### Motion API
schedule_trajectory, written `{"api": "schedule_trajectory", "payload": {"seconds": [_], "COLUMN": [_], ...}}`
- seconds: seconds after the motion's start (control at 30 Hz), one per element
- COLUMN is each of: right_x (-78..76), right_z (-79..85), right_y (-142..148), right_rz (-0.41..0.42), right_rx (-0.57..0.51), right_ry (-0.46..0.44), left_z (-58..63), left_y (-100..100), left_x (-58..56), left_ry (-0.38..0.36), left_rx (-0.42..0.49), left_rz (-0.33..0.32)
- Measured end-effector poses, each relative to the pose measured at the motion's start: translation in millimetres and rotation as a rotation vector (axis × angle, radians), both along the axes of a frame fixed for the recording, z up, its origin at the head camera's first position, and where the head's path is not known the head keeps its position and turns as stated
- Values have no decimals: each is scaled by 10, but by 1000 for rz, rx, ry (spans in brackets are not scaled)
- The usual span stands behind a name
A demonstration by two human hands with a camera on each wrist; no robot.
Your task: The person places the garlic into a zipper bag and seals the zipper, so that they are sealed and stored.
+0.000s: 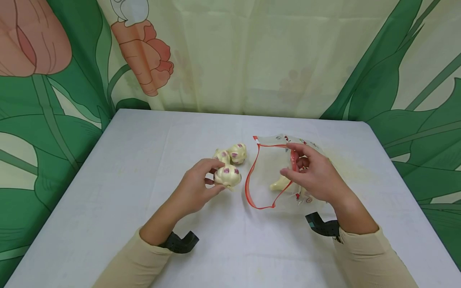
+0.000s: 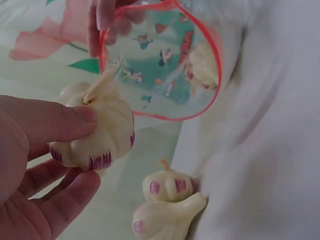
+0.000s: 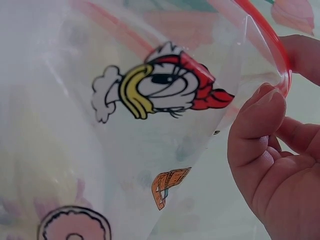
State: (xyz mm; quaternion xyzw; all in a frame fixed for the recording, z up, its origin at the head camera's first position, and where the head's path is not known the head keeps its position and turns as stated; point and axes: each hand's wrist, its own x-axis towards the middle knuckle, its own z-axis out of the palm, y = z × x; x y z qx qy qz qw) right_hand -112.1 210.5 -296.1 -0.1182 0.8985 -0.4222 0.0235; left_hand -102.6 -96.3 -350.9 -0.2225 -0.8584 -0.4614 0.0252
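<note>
Over a white surface, the left hand is pinching a garlic bulb, two others lying beyond it, while the right hand is gripping the red rim of a clear bag, which could be sagging closed if that hold slackens.

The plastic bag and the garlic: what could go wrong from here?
Possibly two things. The left hand holds one garlic bulb between thumb and fingertips, so the bulb might slip and drop, perhaps knocking the two loose bulbs on the table. The right hand grips the thin plastic bag at one side of its red rim, so the opening could sag or fold and catch a bulb.
</note>
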Motion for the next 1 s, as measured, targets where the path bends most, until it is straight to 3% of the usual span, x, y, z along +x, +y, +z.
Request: {"api": "schedule_trajectory", "payload": {"seconds": [0.23, 0.5, 0.77, 1.0], "right_x": [-3, 2, 9, 15], "right_z": [-9, -13, 5, 13], "right_y": [-4, -3, -20, -40], "right_rz": [3, 5, 7, 17], "right_rx": [7, 0, 2, 15], "right_ry": [1, 6, 14, 32], "left_z": [-41, -122, -227, -218], "left_y": [200, 383, 494, 572], "left_x": [4, -12, -68, -90], "left_ry": [-3, -20, 31, 44], "left_rx": [50, 42, -101, -211], "left_rz": [-128, -230, -273, -257]}}
